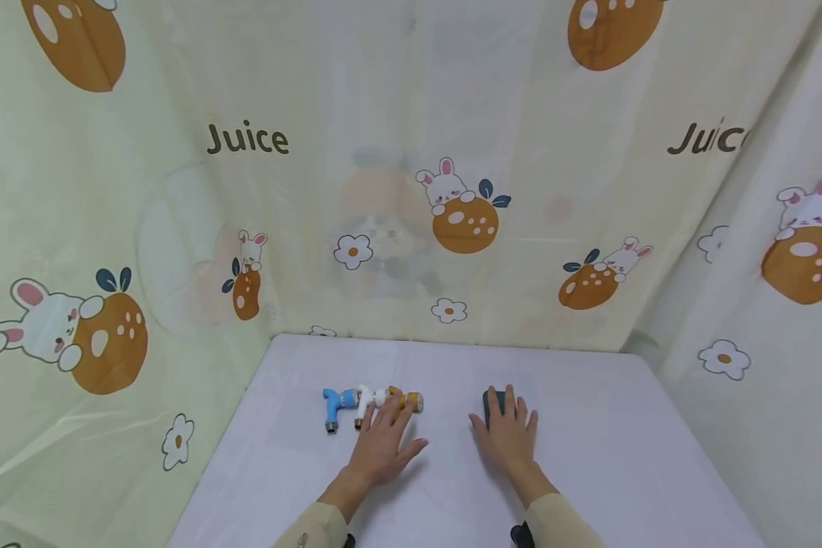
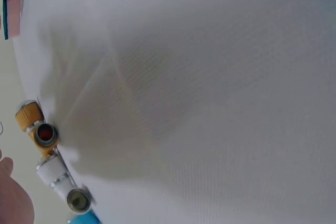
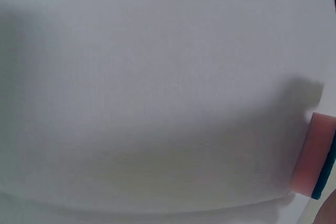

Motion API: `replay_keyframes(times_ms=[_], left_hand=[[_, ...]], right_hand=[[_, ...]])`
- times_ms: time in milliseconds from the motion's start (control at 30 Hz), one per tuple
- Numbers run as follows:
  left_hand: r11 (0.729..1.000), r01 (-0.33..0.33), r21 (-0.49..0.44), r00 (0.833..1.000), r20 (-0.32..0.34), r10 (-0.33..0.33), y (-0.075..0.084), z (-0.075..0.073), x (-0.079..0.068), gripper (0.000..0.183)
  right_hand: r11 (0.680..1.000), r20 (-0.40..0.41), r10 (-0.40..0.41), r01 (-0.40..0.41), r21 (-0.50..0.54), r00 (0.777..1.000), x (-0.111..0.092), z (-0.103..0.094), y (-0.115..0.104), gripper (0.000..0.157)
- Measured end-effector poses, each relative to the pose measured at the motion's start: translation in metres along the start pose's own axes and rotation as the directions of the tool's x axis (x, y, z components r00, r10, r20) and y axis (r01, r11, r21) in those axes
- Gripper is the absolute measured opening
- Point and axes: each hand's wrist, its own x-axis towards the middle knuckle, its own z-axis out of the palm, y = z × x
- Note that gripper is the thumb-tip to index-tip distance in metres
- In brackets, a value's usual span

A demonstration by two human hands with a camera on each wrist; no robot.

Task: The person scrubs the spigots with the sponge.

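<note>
Three small taps lie in a row on the table: a blue tap [image 1: 332, 408], a white tap [image 1: 363, 403] and a yellow tap [image 1: 415, 402]. My left hand [image 1: 378, 449] is spread above the near side of the row, its fingertips overlapping the white and yellow taps in the head view. A sponge, pink with a dark green scouring layer on top [image 3: 312, 156], lies to the right of the taps. My right hand [image 1: 508, 441] is over the sponge with its fingers straight and apart, covering much of it in the head view. Neither hand grips anything.
The table has a white cloth [image 1: 445, 502]. Its far edge meets a hanging curtain [image 1: 383, 304] printed with rabbits, oranges and flowers, which also runs down both sides.
</note>
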Motion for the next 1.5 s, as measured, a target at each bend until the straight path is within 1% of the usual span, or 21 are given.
replay_keyframes(times_ms=[267, 400, 533, 700, 933, 1100, 1200, 1333, 1433, 1500], left_hand=[[1.000, 0.000, 0.002, 1.000, -0.025, 0.000, -0.002, 0.009, 0.006, 0.073], [1.000, 0.008, 0.009, 1.000, 0.001, -0.008, 0.000, 0.009, 0.009, 0.073], [0.999, 0.032, 0.029, 0.999, 0.032, -0.033, 0.002, 0.008, 0.013, 0.073], [0.996, 0.057, 0.069, 0.997, 0.051, -0.060, 0.000, 0.012, 0.021, 0.071], [0.991, 0.075, 0.109, 0.996, 0.033, -0.079, -0.002, 0.022, 0.036, 0.067], [0.981, 0.118, 0.151, 0.990, 0.063, -0.129, -0.002, 0.027, 0.041, 0.068], [0.977, 0.136, 0.166, 0.987, 0.060, -0.148, -0.001, 0.028, 0.043, 0.067], [0.976, 0.121, 0.184, 0.991, 0.038, -0.130, 0.002, 0.030, 0.045, 0.065], [0.976, 0.100, 0.193, 0.993, 0.035, -0.108, 0.004, 0.033, 0.046, 0.065], [0.977, 0.096, 0.190, 0.994, 0.039, -0.105, 0.004, 0.035, 0.046, 0.062]], right_hand=[[0.997, 0.103, 0.062, -0.066, 0.041, 0.993, 0.004, -0.004, 0.000, 0.073], [0.995, 0.138, 0.072, -0.080, 0.053, 0.988, 0.003, -0.004, -0.001, 0.068], [0.995, 0.153, 0.076, -0.086, 0.054, 0.985, 0.002, -0.003, -0.002, 0.067], [0.995, 0.152, 0.066, -0.076, 0.066, 0.986, 0.002, 0.000, -0.002, 0.065], [0.994, 0.142, 0.060, -0.073, 0.086, 0.988, 0.003, 0.003, -0.001, 0.065], [0.991, 0.125, 0.057, -0.072, 0.115, 0.990, 0.003, 0.005, -0.003, 0.066], [0.990, 0.114, 0.051, -0.066, 0.125, 0.992, 0.003, 0.005, -0.005, 0.066], [0.990, 0.106, 0.033, -0.047, 0.131, 0.994, 0.003, 0.003, -0.008, 0.066], [0.990, 0.098, 0.017, -0.030, 0.136, 0.995, 0.003, 0.003, -0.011, 0.065], [0.990, 0.092, 0.010, -0.023, 0.140, 0.996, 0.003, 0.004, -0.013, 0.065]])
